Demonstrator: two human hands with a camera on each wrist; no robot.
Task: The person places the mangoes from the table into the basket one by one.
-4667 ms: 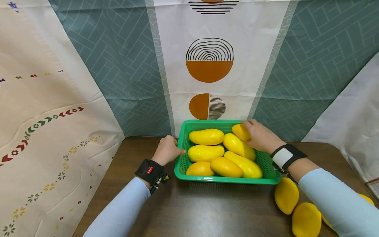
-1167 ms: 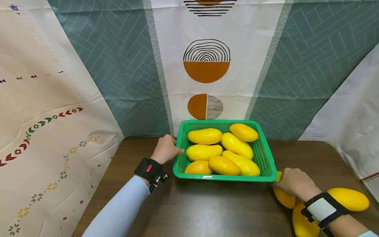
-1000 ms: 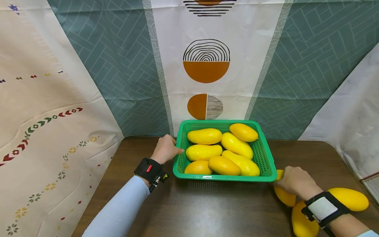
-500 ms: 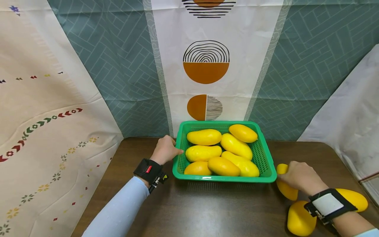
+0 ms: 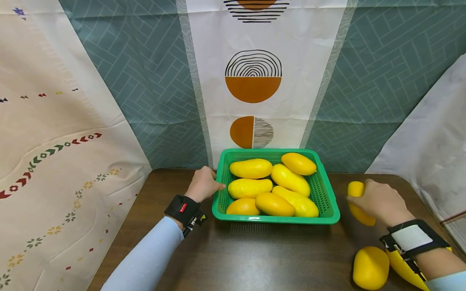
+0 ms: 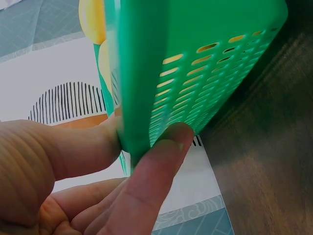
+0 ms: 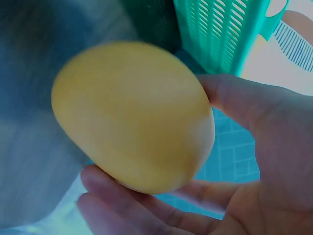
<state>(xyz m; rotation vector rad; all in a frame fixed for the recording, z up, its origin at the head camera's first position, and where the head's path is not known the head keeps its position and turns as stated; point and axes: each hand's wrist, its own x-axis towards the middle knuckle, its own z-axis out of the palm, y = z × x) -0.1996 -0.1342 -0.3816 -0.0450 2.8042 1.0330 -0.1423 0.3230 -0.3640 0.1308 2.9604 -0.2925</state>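
A green plastic basket [image 5: 276, 219] stands on the brown table with several yellow mangoes [image 5: 250, 188] lying in it. My left hand [image 5: 204, 184] pinches the basket's left rim. In the left wrist view its thumb [image 6: 83, 149] presses one side of the wall and a finger [image 6: 151, 186] the other. To the right of the basket, my right hand [image 5: 386, 203] holds a mango [image 7: 132, 117] between thumb and fingers, apart from the basket. The hand hides part of that mango in the head view.
Below my right hand, a mango [image 5: 371, 268] lies on the table [image 5: 276, 258]. Another mango [image 5: 402, 270] beside it is partly covered by my wrist. A patterned cloth [image 5: 153, 81] hangs behind the basket, with a cream cloth [image 5: 73, 169] at the left.
My right hand let go of a mango in the basket's back right corner, then gripped one on the table and moved it up and rightward. My left hand keeps its hold.
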